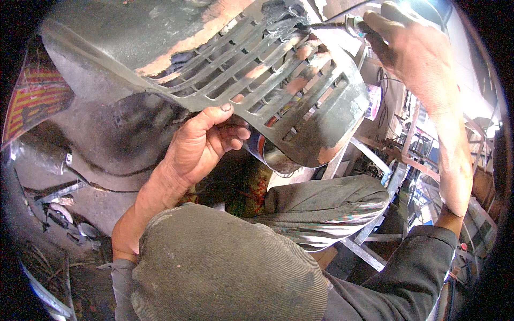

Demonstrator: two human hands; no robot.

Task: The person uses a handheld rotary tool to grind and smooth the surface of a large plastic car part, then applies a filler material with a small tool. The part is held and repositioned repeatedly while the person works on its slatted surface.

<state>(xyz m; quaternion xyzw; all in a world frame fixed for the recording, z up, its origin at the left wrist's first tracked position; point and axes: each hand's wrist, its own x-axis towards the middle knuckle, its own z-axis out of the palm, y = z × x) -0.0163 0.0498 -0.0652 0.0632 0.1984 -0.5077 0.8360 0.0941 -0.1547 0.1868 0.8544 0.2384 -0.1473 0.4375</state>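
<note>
A grey-black plastic panel with slatted openings (pixel 214 80) fills the upper middle, with bare orange-brown patches along its slats and edge. My left hand (pixel 206 136) grips its near edge, thumb on top and fingers curled below. My right hand (pixel 415 53) is closed at the upper right around a tool like a soldering iron (pixel 334 25), with a slim dark rod and a metal collar. The rod's end reaches the far slats, where the surface is dark and uneven. Glare hides part of the right hand's far side.
Beneath the panel stands a round can-like container (pixel 267 155), beside a trousered leg (pixel 326 206). A grey ribbed cap (pixel 225 262) covers the bottom middle. Metal frame bars (pixel 369 254) and clutter crowd the right. Scraps (pixel 64 214) and a metal cylinder (pixel 43 155) lie left.
</note>
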